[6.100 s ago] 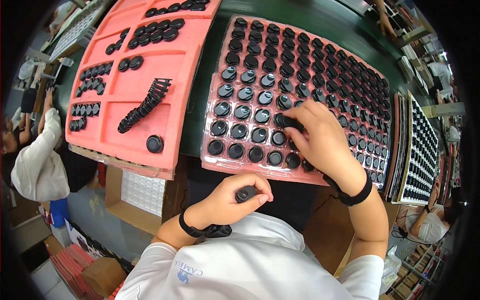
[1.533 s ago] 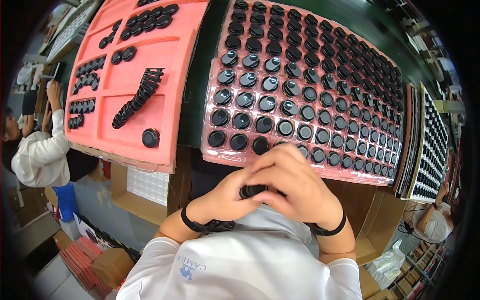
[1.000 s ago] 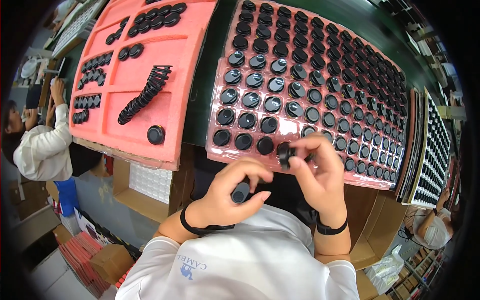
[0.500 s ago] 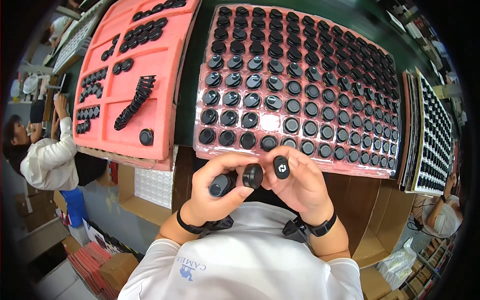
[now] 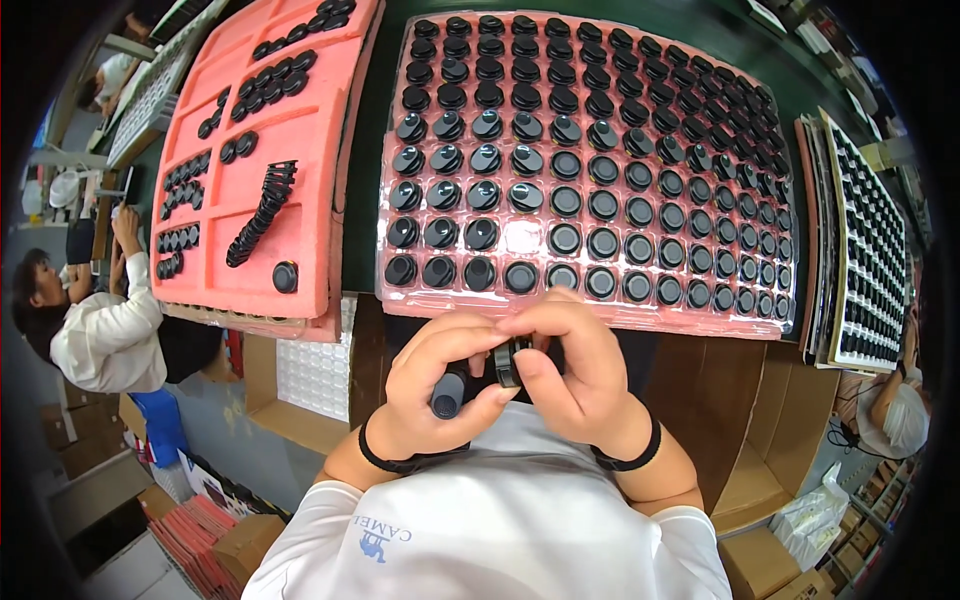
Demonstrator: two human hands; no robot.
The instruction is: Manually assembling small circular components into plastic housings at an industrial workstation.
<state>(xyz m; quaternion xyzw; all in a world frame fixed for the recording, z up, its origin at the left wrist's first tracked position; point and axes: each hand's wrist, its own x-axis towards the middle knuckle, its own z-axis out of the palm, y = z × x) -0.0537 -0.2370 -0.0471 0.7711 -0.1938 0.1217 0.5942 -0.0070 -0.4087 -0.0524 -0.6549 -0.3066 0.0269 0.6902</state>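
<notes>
My left hand [image 5: 425, 375] is closed near my chest, with a dark grey oval piece [image 5: 448, 394] tucked in its palm. Between my two hands a round black disc-shaped part [image 5: 507, 366] stands on edge, gripped by the fingertips of both. My right hand [image 5: 580, 370] is pinched against its side, thumb and forefinger bent; whether it holds a smaller piece there is hidden. Just beyond my fingers lies a clear plastic tray [image 5: 450, 302] on pink foam, its pockets holding rows of round black parts, several with a glossy oval piece on top.
Left of the tray is a pink foam tray [image 5: 318, 255] with clusters of black parts and a curved stack of black pieces [image 5: 264, 215]. White trays of black parts [image 5: 872, 255] stand at right. Cardboard boxes [image 5: 300, 420] sit below the table edge. A person in white [image 5: 110, 335] works at far left.
My right hand has moved left against the round part. The black oval piece with a white mark that it held is now out of sight. The trays sit slightly further left in view.
</notes>
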